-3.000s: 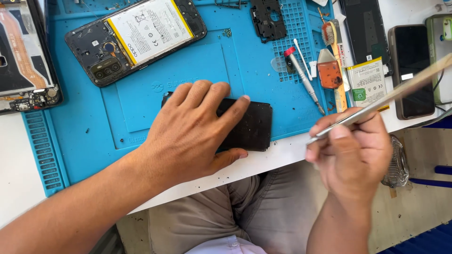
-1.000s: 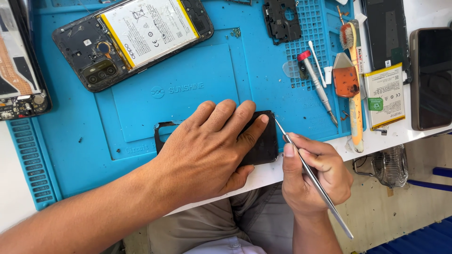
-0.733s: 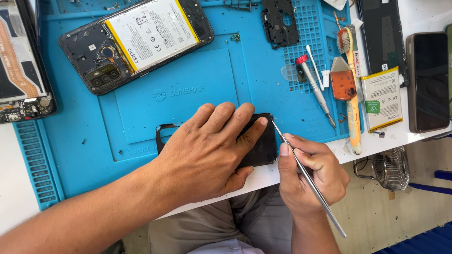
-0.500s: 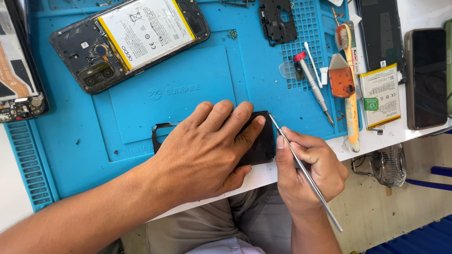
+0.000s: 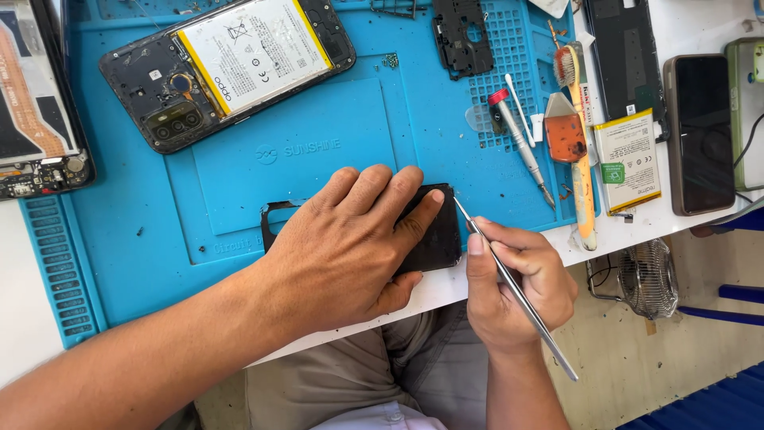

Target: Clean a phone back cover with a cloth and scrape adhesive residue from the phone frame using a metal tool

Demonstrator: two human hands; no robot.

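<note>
1. The left hand (image 5: 350, 247) lies flat, fingers spread, pressing down on a black phone part (image 5: 434, 231) at the near edge of the blue mat (image 5: 318, 151). The hand covers most of the part; only its right end and a thin frame corner at 9 o'clock of the hand show.
2. The right hand (image 5: 517, 283) pinches one pair of metal tweezers (image 5: 517, 291) between thumb and fingers, like a pen. The tip touches the part's upper right corner, at 1 o'clock of the part; the other end points off the table toward 5 o'clock.
3. At 11 o'clock of the left hand, well apart, lies one opened phone (image 5: 231, 68) with its white battery showing, tilted on the mat.
4. At the far 9 o'clock edge, partly off the mat, sits a second opened device (image 5: 40, 127), cut by the picture's border.
5. At 12 o'clock of the right hand lies one screwdriver (image 5: 521, 143) with a red cap, and just beside it, toward 3 o'clock, a brush (image 5: 577, 135) with an orange handle.
6. One loose battery (image 5: 633, 163) with a yellow edge lies at 2 o'clock of the right hand, on the white table (image 5: 684, 20).
7. One dark phone (image 5: 700, 131) lies screen-up at 3 o'clock of the battery.
8. One black frame piece (image 5: 461, 36) rests at the mat's top, at 12 o'clock.
9. Nothing lies between the hands and the part.
</note>
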